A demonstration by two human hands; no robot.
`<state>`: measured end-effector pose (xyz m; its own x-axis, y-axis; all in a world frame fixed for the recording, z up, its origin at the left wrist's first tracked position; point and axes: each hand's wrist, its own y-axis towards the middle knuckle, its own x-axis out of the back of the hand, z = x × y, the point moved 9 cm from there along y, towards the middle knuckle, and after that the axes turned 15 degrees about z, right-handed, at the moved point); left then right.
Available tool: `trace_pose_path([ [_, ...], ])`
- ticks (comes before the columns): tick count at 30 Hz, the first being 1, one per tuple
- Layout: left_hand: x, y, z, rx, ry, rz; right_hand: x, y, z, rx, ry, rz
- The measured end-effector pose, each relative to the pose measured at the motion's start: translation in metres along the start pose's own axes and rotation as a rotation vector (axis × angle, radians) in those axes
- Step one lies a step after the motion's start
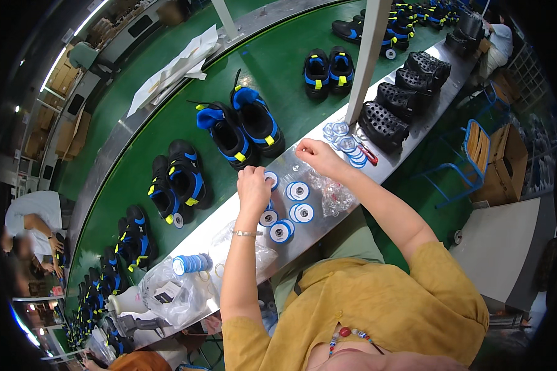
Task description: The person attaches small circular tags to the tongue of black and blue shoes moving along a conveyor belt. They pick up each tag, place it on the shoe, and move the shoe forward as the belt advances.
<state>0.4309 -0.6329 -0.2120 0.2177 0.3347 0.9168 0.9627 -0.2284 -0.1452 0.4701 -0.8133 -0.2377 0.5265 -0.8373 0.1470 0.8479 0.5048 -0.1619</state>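
Note:
My left hand [254, 190] is closed, fingers curled down at the heel of a black and blue sports shoe [226, 139]. A round blue-rimmed tag [271, 180] shows beside its thumb; whether the fingers grip it is hidden. My right hand [323, 158] is pinched above the metal ledge [315, 139], and anything in it is too small to name. The shoe's mate [257, 120] stands next to it on the green belt. Between my forearms lie several stacks of round tags [299, 190]. A heap of clear plastic loops [333, 196] lies under my right forearm.
More tags [348, 143] and a red-handled tool [369, 153] lie right of my right hand, by a white post [369, 62] and black clogs [384, 123]. Left, a roll of tags [192, 264] rests by a plastic bag [185, 300]. More shoes [178, 179] line the belt.

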Motion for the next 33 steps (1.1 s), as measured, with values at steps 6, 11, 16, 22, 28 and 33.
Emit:
trace_pose_path([
  [6,-0.021,0.022,0.027,0.150,-0.176,0.225,-0.004,0.001,0.005,-0.041,0.009,0.006],
  [11,-0.025,0.025,0.031,0.185,-0.473,0.329,-0.015,0.008,-0.010,-0.016,0.084,0.061],
  [16,-0.019,0.025,0.029,0.037,-0.328,0.154,-0.031,0.015,-0.018,-0.013,-0.009,0.117],
  [22,-0.006,0.015,0.017,0.018,-0.484,0.111,-0.049,0.016,-0.002,-0.084,-0.091,0.130],
  [28,0.000,0.002,0.018,0.106,-0.944,0.081,-0.064,0.036,-0.024,-0.034,0.272,0.174],
  [33,-0.001,-0.012,0.027,0.170,-1.164,0.002,-0.066,0.034,0.002,0.017,0.259,0.121],
])
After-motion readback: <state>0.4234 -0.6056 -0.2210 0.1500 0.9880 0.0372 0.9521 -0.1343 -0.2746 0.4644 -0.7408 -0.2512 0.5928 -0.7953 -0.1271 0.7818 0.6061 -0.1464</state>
